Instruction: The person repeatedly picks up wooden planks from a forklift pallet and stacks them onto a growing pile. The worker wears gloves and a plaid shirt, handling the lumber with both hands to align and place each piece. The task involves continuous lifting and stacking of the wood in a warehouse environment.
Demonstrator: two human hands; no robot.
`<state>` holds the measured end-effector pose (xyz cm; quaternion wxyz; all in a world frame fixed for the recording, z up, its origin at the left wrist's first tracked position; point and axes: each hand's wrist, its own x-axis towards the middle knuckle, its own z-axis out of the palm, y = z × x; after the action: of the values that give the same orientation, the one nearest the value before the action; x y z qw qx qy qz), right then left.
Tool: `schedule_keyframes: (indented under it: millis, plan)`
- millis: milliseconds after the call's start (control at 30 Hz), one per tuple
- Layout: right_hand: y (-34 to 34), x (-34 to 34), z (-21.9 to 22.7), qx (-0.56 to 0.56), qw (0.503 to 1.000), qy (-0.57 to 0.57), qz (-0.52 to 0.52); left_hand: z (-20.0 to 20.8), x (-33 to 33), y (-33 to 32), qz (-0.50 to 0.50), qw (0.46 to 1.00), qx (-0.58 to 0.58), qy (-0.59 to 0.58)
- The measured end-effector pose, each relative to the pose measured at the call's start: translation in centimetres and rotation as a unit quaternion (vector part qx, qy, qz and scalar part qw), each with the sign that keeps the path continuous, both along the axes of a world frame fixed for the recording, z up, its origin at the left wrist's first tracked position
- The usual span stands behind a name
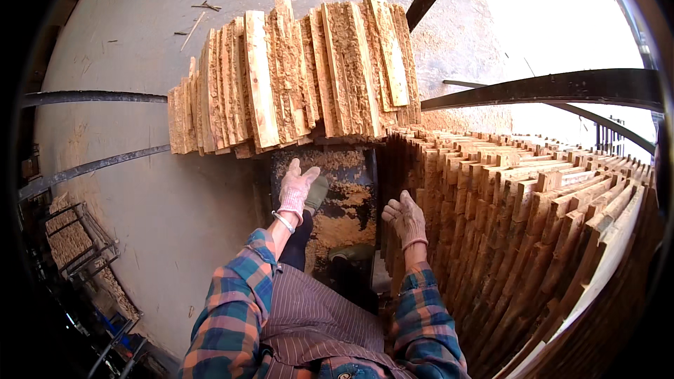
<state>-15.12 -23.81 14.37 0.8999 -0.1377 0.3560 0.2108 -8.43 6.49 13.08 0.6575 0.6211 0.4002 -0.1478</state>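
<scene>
Both my hands wear pale work gloves and hold nothing. My left hand (298,188) hovers over the step, just short of a bundle of rough wooden strips (344,63), its fingers stretched and apart. That bundle lies across dark bars, the strips side by side with their ends toward me. My right hand (406,219) is beside a long, tightly packed row of wooden strips (505,203) on the right. Its fingers are loosely bent and spread. Whether it touches the nearest strips, I cannot tell.
Under my feet is a dark platform (344,200) strewn with sawdust. Black metal bars (554,91) run out on the right, and thinner rails (105,98) on the left. Dark metal frames (81,238) stand at lower left on the grey floor (175,217). Wood scraps lie beyond.
</scene>
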Motion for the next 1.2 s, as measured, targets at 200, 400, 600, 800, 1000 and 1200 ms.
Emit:
schedule_keyframes:
  millis: [200,400,600,800,1000,1200]
  plan:
    - [3.8,15.6,-15.2,-0.225,0.966,0.119,-0.044,-13.3,8.5,-0.3,-0.013,0.993,-0.086,0.084]
    - [8.8,17.6,-19.3,-0.385,0.923,0.019,-0.014,-15.2,10.8,-6.4,0.113,0.98,-0.163,-0.01]
    - [5.0,18.0,-19.9,-0.756,0.57,-0.072,0.316,-14.5,14.3,-5.6,-0.026,0.989,-0.136,0.047]
    - [7.3,19.7,-19.1,-0.732,0.596,-0.055,0.327,-19.4,12.1,-5.6,0.034,0.979,-0.158,-0.12]
    - [7.3,9.2,-21.5,-0.659,0.655,-0.13,0.345,-14.5,5.3,-4.5,0.006,0.996,-0.089,-0.016]
    - [4.1,8.4,-27.4,-0.339,0.916,-0.108,0.183,-18.2,2.9,-1.4,-0.105,0.97,-0.216,-0.027]
